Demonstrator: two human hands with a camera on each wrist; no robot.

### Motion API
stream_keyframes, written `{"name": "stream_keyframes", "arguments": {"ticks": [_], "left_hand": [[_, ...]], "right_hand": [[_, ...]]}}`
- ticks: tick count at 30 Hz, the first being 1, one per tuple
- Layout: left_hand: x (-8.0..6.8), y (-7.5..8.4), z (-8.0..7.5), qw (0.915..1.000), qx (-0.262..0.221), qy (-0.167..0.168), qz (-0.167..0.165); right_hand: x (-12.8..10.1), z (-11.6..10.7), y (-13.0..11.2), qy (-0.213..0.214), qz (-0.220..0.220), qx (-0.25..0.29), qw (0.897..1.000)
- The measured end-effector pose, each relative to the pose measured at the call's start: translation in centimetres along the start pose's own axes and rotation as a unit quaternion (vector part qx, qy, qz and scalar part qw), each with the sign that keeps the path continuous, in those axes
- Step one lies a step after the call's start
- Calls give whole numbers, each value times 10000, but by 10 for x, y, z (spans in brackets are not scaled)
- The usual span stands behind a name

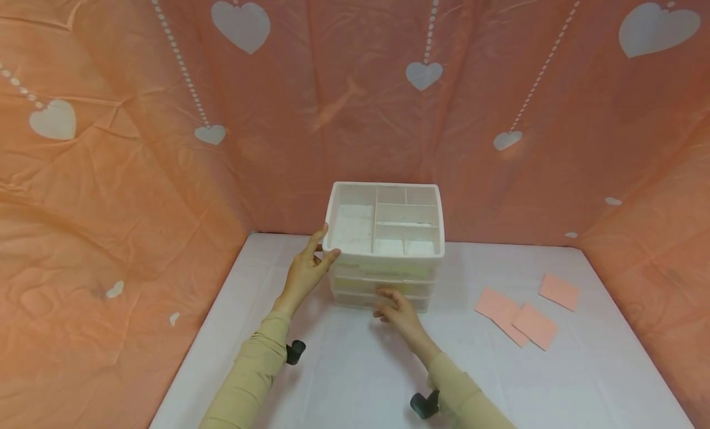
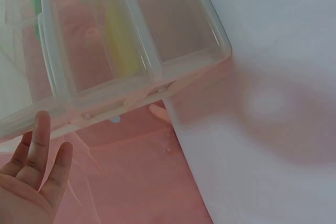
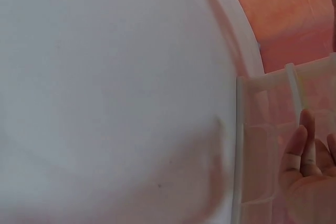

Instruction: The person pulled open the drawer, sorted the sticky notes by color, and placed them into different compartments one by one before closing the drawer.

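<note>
A white plastic drawer organizer [image 1: 383, 256] with translucent drawers stands at the back of the table, its top divided into open compartments. Yellow and green colours show through its upper drawers. At the front left corner of its top, my left hand [image 1: 305, 272] rests with the thumb on the rim and fingers along the side; the left wrist view shows these fingers fairly straight. My right hand [image 1: 399, 315] is in front of the lower drawers, fingers loosely bent. In the right wrist view, one fingertip [image 3: 307, 116] meets a drawer's edge [image 3: 295, 90].
Several pink square paper notes [image 1: 535, 327] lie on the white table [image 1: 355, 379] to the right, some overlapping. Orange-pink cloth with white hearts [image 1: 377, 121] hangs behind and at both sides. A dark wrist-camera mount [image 1: 426, 404] shows beside the right sleeve.
</note>
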State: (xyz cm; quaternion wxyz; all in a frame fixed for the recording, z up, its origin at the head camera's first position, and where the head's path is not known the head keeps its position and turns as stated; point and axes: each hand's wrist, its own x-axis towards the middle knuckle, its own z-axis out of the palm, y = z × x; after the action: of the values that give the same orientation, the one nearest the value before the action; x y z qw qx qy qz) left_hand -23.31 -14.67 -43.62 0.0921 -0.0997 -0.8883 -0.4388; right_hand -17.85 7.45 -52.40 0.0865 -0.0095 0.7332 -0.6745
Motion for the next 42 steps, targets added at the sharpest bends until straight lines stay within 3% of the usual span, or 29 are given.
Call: {"name": "stream_keyframes", "arguments": {"ticks": [6, 14, 27, 32, 37, 42], "left_hand": [[0, -1, 1, 10000, -4, 8, 27], [-1, 0, 0, 10000, -39, 25, 5], [0, 1, 0, 10000, -36, 46, -6], [0, 2, 0, 10000, -41, 3, -27], [1, 1, -1, 10000, -66, -2, 28], [1, 0, 1, 10000, -64, 3, 59]], "right_hand": [[-4, -2, 8, -123, 249, 141, 9995], [-5, -5, 23, -152, 733, 795, 9940], [-3, -11, 34, -406, 1158, 2578, 9584], [-6, -11, 37, -327, 1321, 2658, 9544], [-15, -13, 38, -509, 1465, 2599, 9531], [-28, -18, 38, -683, 1643, 2735, 9453]]}}
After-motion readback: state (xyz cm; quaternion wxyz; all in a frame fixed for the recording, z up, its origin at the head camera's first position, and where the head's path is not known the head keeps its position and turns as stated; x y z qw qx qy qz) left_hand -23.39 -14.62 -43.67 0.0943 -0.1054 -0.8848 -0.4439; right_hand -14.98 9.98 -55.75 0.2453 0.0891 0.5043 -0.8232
